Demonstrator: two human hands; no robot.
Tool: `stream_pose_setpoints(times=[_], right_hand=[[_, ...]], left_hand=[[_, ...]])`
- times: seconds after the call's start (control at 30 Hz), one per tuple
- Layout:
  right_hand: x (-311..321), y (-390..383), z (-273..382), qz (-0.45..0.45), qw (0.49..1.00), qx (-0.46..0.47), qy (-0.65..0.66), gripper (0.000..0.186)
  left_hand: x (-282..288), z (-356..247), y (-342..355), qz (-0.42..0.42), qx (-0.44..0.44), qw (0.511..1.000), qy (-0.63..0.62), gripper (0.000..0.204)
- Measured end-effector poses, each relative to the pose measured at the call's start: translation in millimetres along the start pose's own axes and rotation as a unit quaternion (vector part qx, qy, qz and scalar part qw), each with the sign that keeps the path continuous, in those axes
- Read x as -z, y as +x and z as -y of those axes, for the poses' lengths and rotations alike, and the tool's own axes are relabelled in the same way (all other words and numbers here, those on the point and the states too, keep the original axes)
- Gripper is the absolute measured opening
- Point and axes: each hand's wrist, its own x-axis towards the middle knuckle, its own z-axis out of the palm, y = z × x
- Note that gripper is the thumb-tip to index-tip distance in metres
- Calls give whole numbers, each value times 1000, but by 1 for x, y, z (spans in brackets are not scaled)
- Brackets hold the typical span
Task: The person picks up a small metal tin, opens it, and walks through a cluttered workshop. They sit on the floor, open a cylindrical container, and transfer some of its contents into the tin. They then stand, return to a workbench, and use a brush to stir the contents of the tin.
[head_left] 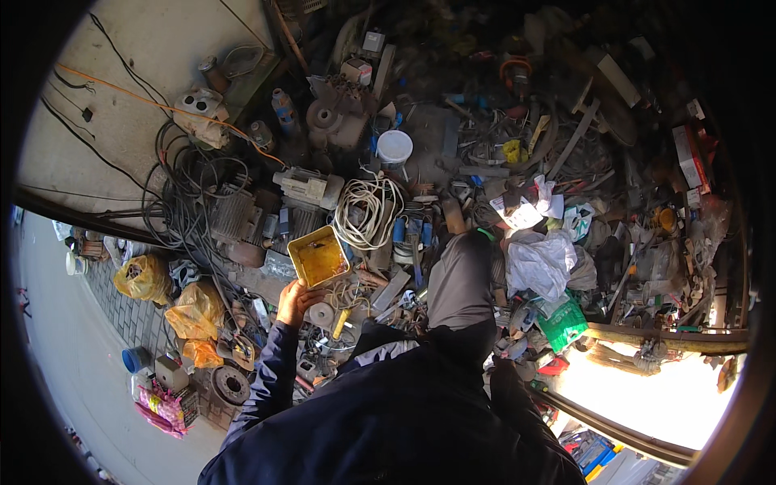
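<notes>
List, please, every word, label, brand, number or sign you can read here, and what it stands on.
None is legible.
Green bag: pale print, too small to read.
Green-and-white bag: marks too blurred.
Red-and-white box: any print too small.
Yellow tub: none visible.

Beyond the yellow tray (331,272), held by the left fingers (296,296), the way is blocked by a grey motor (311,187); its right side is crowded by coiled white cable (369,212). Leftward, passage is hindered by tangled black cables (190,182); rightward, by the bent knee (462,279) and a white bag (540,265). More room is left over the flatter dark patch (427,139) beside the white bucket (394,147).
</notes>
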Motion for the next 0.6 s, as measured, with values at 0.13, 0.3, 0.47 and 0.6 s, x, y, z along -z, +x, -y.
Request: stream_pose_setpoints(times=[0.13, 0.3, 0.47, 0.6], right_hand=[[10, 57, 95, 3, 998, 23, 56, 32], [43, 162, 223, 6, 997, 54, 59, 31], [124, 344, 397, 13, 998, 62, 29, 30], [210, 489, 546, 36, 998, 49, -26, 29]], left_hand=[[2, -29, 55, -25, -16, 999, -26, 63], [-31, -88, 171, -77, -26, 997, 6, 59], [-130, -193, 375, -41, -87, 986, 135, 74], [-215, -239, 588, -27, -103, 966, 235, 68]])
